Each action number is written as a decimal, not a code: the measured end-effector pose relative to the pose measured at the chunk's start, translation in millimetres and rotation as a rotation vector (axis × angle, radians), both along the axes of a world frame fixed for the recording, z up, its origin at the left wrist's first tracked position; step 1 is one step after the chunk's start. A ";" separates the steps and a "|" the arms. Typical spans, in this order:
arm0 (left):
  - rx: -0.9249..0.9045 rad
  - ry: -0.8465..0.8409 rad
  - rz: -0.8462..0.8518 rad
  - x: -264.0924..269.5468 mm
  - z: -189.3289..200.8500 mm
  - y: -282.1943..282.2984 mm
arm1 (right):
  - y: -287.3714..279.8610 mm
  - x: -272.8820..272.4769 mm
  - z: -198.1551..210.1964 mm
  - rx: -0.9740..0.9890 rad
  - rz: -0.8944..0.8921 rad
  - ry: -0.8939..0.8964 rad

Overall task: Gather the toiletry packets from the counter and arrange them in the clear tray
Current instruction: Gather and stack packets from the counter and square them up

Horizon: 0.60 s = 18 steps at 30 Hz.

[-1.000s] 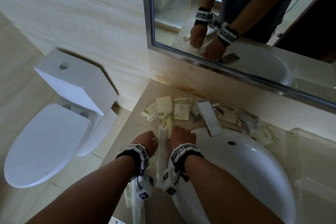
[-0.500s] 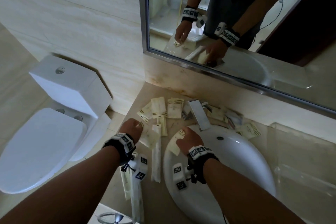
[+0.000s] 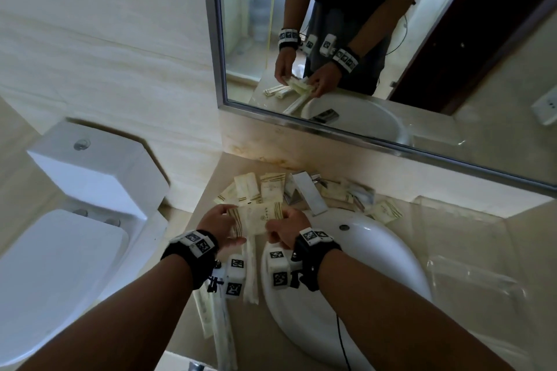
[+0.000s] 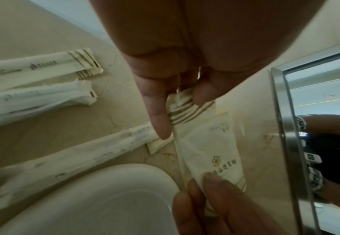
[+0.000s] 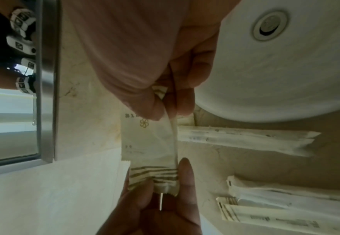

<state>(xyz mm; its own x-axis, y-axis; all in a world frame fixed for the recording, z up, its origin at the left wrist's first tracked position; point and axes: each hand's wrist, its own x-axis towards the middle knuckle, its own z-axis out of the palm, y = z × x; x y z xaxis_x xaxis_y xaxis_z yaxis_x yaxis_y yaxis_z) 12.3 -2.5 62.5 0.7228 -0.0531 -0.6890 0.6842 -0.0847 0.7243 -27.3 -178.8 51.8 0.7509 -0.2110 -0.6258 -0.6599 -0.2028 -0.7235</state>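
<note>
A small stack of cream toiletry packets (image 3: 256, 218) with gold stripes hangs above the counter between both hands. My left hand (image 3: 218, 224) pinches its striped end (image 4: 182, 109); my right hand (image 3: 286, 227) pinches the other end (image 5: 160, 101). More flat packets (image 3: 259, 187) lie fanned at the back of the counter by the faucet, and others (image 3: 384, 211) lie to its right. Long narrow packets (image 3: 250, 268) lie on the counter under my wrists (image 4: 44, 85). The clear tray (image 3: 476, 277) stands at the right of the basin.
A white basin (image 3: 376, 274) with a chrome faucet (image 3: 307, 193) fills the counter's middle. A mirror (image 3: 376, 54) hangs behind it. A white toilet (image 3: 75, 220) stands left of the counter, below its edge.
Both hands came together from the counter and now hold a stack of flat packets between them, lifted off the surface. Half a second ago each hand was down on its own packet.
</note>
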 end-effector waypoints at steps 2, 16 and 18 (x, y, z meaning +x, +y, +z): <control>-0.058 0.005 0.025 -2.4 7.5 -0.3 | 1.3 1.8 3.0 -0.006 0.004 0.009; -0.090 -0.138 -0.245 -10.0 11.5 -25.2 | -10.3 -22.5 19.5 -0.151 0.007 -0.085; -0.100 -0.140 -0.269 -9.4 13.5 -28.4 | -15.9 -24.5 21.4 -0.184 -0.019 -0.111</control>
<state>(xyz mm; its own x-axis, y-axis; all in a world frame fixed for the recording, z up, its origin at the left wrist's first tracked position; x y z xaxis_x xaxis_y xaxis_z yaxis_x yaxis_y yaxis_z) 3.0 -30.9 76.0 0.7609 -0.3174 -0.5659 0.5405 -0.1725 0.8235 -51.8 -194.7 73.2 0.8076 -0.3289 -0.4894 -0.5836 -0.3265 -0.7436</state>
